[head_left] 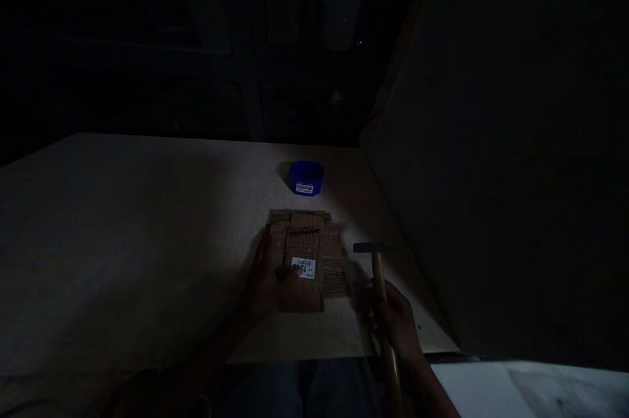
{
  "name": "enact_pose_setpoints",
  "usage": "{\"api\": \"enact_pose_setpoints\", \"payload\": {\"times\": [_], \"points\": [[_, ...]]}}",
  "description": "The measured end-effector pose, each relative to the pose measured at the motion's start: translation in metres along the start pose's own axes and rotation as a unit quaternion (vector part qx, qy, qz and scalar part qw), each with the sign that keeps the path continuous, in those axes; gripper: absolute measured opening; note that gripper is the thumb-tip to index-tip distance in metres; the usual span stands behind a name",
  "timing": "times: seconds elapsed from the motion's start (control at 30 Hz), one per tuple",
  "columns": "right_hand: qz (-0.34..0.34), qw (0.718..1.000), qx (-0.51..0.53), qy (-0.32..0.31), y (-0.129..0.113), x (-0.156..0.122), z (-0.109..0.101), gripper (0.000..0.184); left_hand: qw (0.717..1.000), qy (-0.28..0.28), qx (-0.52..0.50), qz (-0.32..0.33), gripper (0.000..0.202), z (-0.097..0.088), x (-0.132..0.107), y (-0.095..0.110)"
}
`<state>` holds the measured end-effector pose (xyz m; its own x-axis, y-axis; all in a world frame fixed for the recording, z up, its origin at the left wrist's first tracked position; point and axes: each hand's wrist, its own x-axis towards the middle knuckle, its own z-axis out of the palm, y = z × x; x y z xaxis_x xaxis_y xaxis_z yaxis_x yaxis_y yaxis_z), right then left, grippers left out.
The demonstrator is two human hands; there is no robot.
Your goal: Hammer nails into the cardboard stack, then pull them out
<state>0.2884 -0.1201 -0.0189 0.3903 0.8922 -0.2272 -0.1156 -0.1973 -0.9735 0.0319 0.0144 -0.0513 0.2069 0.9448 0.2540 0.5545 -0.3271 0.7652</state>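
A stack of torn brown cardboard (302,241) lies flat on the table, with a white printed label on top and dark zigzag marks near its far end. My left hand (265,280) grips its left side, the thumb lying across the top by the label and the fingers along the edge. To the right of the cardboard, my right hand (393,316) is closed around the wooden handle of a hammer (378,267). The hammer's dark metal head points away from me, apart from the cardboard. Dim light hides some finger detail.
Beyond the cardboard stands a blue plastic tub (306,179) with a white label. A pale table (147,228) spreads out to the left. Along the right side rises a dark upright panel (491,175). The background is nearly black.
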Motion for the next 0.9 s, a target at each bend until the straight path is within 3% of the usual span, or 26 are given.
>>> {"api": "enact_pose_setpoints", "payload": {"times": [0.23,0.57,0.73,0.9], "points": [[-0.011,1.0,0.005,-0.007,0.015,-0.022,-0.027,0.044,0.997,-0.061,0.014,0.037,0.1,0.053,0.035,0.02],[-0.007,0.998,0.048,-0.046,0.016,-0.027,-0.03,0.038,0.986,-0.131,-0.016,0.103,0.097,0.109,0.063,0.059],[-0.026,0.997,0.047,-0.061,0.011,-0.026,-0.028,0.036,0.986,-0.121,-0.069,0.089,0.088,0.113,0.065,0.069],[-0.058,0.997,-0.009,-0.052,0.007,-0.029,-0.03,0.036,0.989,0.011,-0.129,0.065,0.059,0.082,0.068,0.063]]}}
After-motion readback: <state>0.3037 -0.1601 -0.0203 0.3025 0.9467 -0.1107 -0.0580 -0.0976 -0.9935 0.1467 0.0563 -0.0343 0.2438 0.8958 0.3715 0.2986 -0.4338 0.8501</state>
